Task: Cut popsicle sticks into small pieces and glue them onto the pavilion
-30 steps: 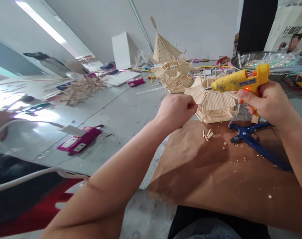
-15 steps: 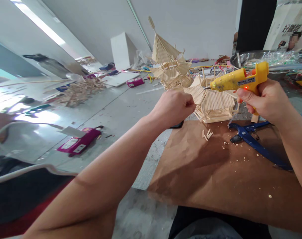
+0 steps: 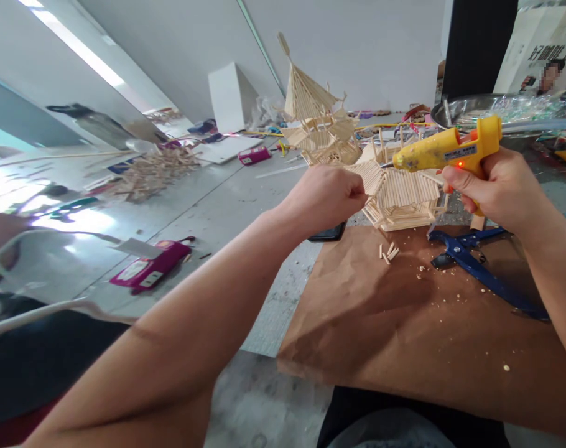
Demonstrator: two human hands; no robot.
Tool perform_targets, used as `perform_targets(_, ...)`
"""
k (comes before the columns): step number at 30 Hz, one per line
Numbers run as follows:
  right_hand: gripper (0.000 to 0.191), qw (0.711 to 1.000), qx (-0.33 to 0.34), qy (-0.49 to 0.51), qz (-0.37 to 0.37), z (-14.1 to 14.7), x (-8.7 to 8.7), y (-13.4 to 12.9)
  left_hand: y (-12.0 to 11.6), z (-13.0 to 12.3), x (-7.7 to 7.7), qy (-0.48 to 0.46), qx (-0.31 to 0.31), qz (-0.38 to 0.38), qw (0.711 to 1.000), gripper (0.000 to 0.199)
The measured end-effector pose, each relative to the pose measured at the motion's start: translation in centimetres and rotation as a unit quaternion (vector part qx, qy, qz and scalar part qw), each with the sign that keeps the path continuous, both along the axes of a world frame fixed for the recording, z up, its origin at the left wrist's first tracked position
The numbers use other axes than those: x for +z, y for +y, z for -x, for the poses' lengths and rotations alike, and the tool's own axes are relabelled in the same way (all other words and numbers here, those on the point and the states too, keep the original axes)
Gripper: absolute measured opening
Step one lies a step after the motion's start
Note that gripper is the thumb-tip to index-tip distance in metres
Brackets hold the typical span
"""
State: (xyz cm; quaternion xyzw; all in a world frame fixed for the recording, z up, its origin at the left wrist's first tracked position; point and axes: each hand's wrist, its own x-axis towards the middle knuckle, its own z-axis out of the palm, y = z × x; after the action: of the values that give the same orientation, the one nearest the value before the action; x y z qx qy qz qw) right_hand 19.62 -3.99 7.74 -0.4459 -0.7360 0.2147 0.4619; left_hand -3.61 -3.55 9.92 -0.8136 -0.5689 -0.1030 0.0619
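Observation:
A yellow glue gun (image 3: 444, 149) with a lit red light is gripped in my right hand (image 3: 502, 186). Its nozzle tip meets the roof of a small wooden stick model (image 3: 407, 190). At the model's left edge, my left hand (image 3: 332, 196) is closed, its fingers curled; whatever they pinch is hidden. Behind stands a taller pagoda-like stick tower (image 3: 308, 93) with a pointed roof. Several short stick pieces (image 3: 389, 252) lie on brown paper (image 3: 380, 323) in front of the small model.
Blue cutters (image 3: 479, 264) lie on the paper at right. A dark phone (image 3: 328, 233) sits under my left wrist. Magenta power strips (image 3: 152, 267), a stick pile (image 3: 155, 171) and a metal tray (image 3: 439, 115) surround the work. Part of another person shows at far left.
Both hands and the glue gun stay almost in place. My left forearm has shifted slightly, and more of the phone shows. The white-edged chair part at lower left has moved in view.

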Motion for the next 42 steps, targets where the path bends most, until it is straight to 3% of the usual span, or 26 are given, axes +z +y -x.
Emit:
perform_targets(9,0.029,1.000,0.001,0.006,0.011,0.05,0.15,-0.12,0.25,-0.41,0.28,0.046,0.011,0.012,0.999,0.021)
perform_targets(42,0.027,1.000,-0.002,-0.005,0.000,-0.07,0.03,0.16,0.02,-0.74,0.42,0.064,0.016,0.014,0.998,0.021)
